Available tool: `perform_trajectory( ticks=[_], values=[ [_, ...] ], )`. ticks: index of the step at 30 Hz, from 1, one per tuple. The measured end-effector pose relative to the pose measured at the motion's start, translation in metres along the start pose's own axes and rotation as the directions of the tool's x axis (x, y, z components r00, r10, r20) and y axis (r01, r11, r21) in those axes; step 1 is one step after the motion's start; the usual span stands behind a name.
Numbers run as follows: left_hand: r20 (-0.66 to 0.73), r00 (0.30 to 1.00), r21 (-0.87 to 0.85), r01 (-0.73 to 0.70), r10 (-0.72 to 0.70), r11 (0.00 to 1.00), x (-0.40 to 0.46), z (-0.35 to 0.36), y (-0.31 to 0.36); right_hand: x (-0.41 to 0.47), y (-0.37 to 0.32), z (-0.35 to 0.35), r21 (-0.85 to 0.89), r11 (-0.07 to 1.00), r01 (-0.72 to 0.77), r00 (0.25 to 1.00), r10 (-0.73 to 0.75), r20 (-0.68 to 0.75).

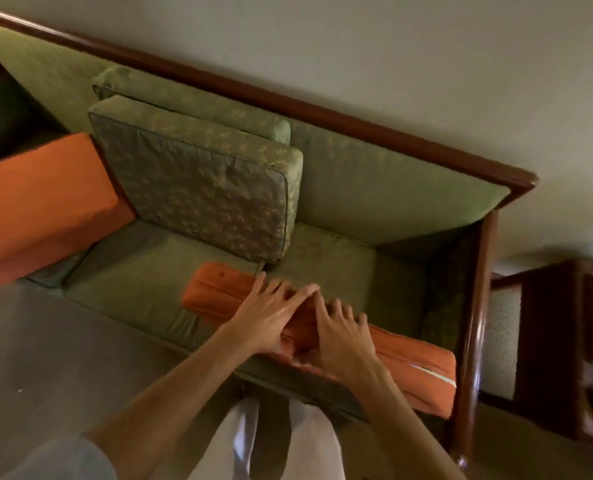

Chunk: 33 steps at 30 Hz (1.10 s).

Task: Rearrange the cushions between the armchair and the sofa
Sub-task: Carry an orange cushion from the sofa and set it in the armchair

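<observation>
Down on the seat of the sofa [142, 271] lies a long orange cushion [416, 355], flat along the front edge and running out to the right-hand arm of the frame, its zip seam showing pale at the right end. Both hands are on it! The left hand [270, 322] is spread wide, palm down, fingers fanned across the cushion's middle. The right hand [343, 336] sits just beside it, also opened out and pressing flat, fingertips touching the left hand's fingers. Neither one is curled around anything; they lie on top of the fabric, gripping nothing.

Behind them, a patterned green cushion [205, 192] stands upright against the sofa's back, and a second green cushion [191, 98] is tucked directly behind that one, only its top edge showing. Off to the left, another orange cushion [42, 199] leans tilted over the seat's left part, its edge touching the patterned one.

A dark wooden rail [288, 105] caps the sofa's back. The person's bare forearms reach in from below, pale trousers [277, 441] visible at the sofa's front edge. Farther right stands a dark wooden piece of furniture [551, 327], blurred.
</observation>
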<state>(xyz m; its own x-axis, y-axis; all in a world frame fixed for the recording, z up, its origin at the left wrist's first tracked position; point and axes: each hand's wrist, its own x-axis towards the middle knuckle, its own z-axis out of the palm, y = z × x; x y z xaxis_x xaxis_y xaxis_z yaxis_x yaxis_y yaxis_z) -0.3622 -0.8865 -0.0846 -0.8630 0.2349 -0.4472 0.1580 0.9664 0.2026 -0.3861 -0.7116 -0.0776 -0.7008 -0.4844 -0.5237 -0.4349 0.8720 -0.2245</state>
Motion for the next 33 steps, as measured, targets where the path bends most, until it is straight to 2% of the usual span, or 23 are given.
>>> perform_trajectory(
  ticks=[3,6,9,13,19,26,33],
  values=[
    [-0.073,0.996,0.032,-0.057,0.059,0.998,-0.020,0.025,-0.006,-0.009,-0.029,0.018,-0.086,0.996,-0.019,0.996,0.011,-0.089],
    [-0.176,0.984,0.002,0.039,-0.038,0.999,-0.041,0.036,-0.047,-0.047,0.014,0.026,-0.046,0.984,-0.173,0.975,0.164,-0.149],
    [-0.179,0.979,0.017,0.097,-0.092,0.995,-0.054,0.037,-0.075,-0.093,0.064,0.037,-0.020,0.955,-0.296,0.940,0.288,-0.182],
    [-0.154,0.981,0.037,0.125,-0.117,0.992,-0.054,0.035,-0.066,-0.104,0.058,0.055,0.000,0.932,-0.363,0.913,0.355,-0.201],
    [-0.109,0.972,0.039,0.215,-0.209,0.976,-0.047,0.029,-0.061,-0.097,0.048,0.063,0.118,0.916,-0.383,0.870,0.400,-0.287],
    [-0.083,0.961,0.087,0.272,-0.265,0.958,-0.034,0.023,-0.049,-0.099,0.045,0.069,0.192,0.888,-0.419,0.842,0.459,-0.284],
    [-0.107,0.968,0.092,0.235,-0.225,0.968,-0.035,0.030,-0.056,-0.104,0.027,0.067,0.243,0.857,-0.454,0.822,0.508,-0.258]
  ],
)
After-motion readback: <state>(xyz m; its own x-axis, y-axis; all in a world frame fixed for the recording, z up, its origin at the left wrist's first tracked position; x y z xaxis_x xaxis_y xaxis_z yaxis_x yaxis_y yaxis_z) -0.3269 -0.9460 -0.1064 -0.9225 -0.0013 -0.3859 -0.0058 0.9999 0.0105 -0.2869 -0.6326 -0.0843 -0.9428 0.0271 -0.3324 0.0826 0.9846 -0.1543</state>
